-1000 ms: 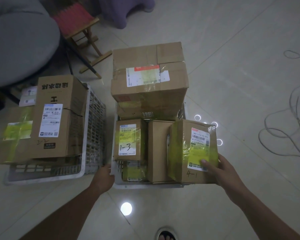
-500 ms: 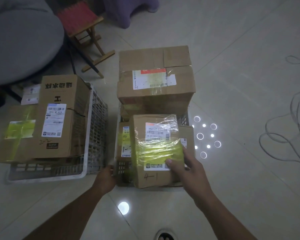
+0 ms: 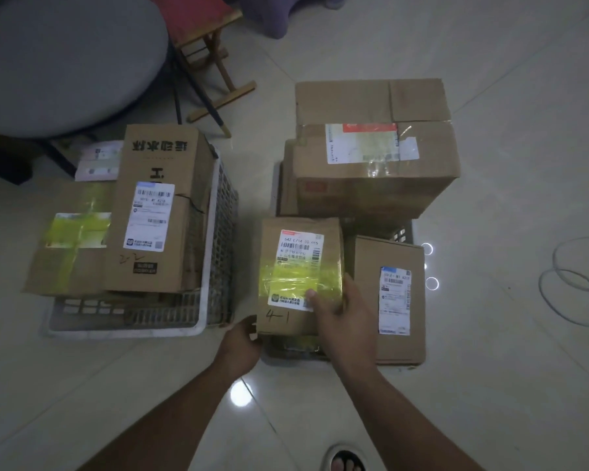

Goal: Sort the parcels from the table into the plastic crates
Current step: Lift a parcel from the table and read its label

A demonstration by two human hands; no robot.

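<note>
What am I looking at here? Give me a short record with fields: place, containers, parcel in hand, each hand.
Place: tiled floor
Containers: two plastic crates, left crate and right crate, both stacked with cardboard boxes
Parcel in hand: parcel marked 4-1, yellow tape, lying on the right crate's boxes
Right hand: on the parcel's top, thumb on its label
Left hand: at the parcel's near left corner, grip unclear

The parcels are brown cardboard. The 4-1 parcel (image 3: 300, 277) carries a white label with a red strip and a band of yellow-green tape. The big parcel (image 3: 374, 158) has a white-and-red label. The left crate (image 3: 198, 321) looks white or pale grey in the dim light. The floor (image 3: 490, 385) is glossy pale tile.
</note>
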